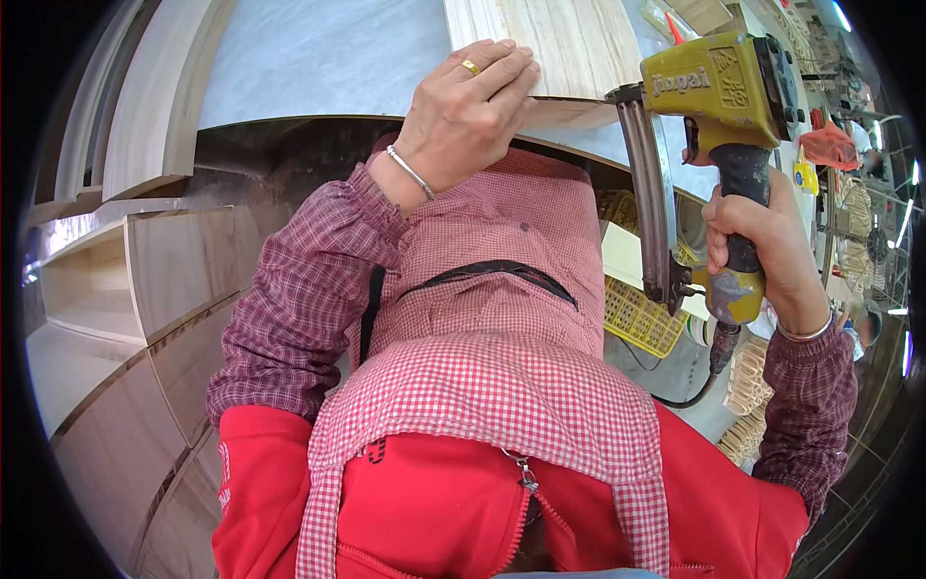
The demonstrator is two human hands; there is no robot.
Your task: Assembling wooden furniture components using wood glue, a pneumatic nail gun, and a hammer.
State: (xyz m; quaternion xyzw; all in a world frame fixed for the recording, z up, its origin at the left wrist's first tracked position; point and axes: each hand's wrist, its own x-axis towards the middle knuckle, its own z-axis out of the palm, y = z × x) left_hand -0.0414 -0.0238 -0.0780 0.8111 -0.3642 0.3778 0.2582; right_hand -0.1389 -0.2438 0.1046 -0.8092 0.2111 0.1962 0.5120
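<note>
My right hand (762,232) is wrapped round the black handle of a yellow pneumatic nail gun (719,82). Its long metal magazine hangs on the left side, and the nose comes up by the right near corner of a pale wooden piece (569,43); I cannot tell whether they touch. An air hose (721,349) runs from the handle's bottom. My left hand (473,111), with a ring and a bracelet, grips the left near edge of the wooden piece, fingers close together on top. Its thumb is mostly hidden. The wooden piece lies on a grey-blue worktable (309,58).
Stacked wooden boxes (183,270) stand at my left, with long boards (159,96) above them. Below the table on the right is a yellow plastic crate (641,314). Bundles of light wooden parts (748,376) and a red bag (828,145) lie further right.
</note>
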